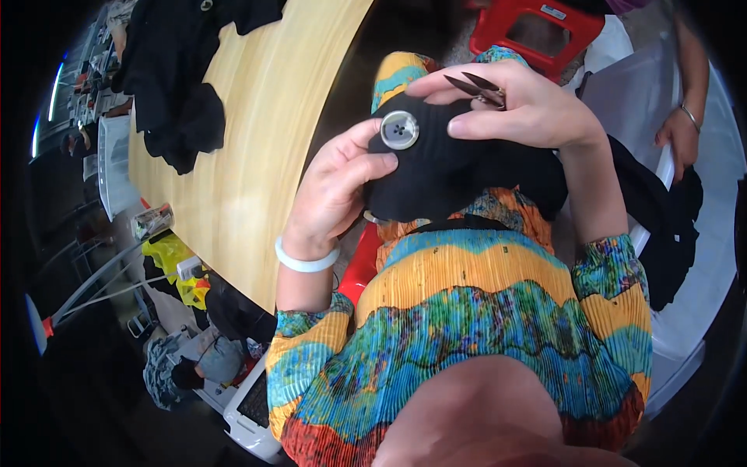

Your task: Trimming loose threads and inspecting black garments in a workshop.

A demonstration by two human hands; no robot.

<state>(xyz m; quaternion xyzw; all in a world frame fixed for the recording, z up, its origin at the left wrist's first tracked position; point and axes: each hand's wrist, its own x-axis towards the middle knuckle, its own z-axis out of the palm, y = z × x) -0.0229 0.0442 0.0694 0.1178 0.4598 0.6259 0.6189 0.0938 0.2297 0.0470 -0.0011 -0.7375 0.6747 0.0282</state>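
Black cloth (pixel 451 175) sits bunched over the person's lap, and every other thing here can be placed from the large grey button (pixel 400 129) that lies flat on its upper left part. Just left of and below the button, the left hand (pixel 338 191) grips the cloth, its thumb pressing the fabric right at the button's lower rim and its fingers curled under the fold. To the right of the button, the right hand (pixel 517 105) closes around small thread snips (pixel 476 88), whose dark blades point back toward the button, a little above it and apart from it. Whether a thread runs between the two I cannot tell. As a judgement, trimming goes best with the cloth kept taut under the thumb, the blade tips brought in low beside the button's rim, and the cut made clear of the fabric weave. Far left of the button runs a pale wooden table (pixel 264 148) with more dark garments (pixel 175 78) heaped on it; up and to the right stands a red plastic stool (pixel 506 19), and another person's hand (pixel 678 134) rests at the far right.
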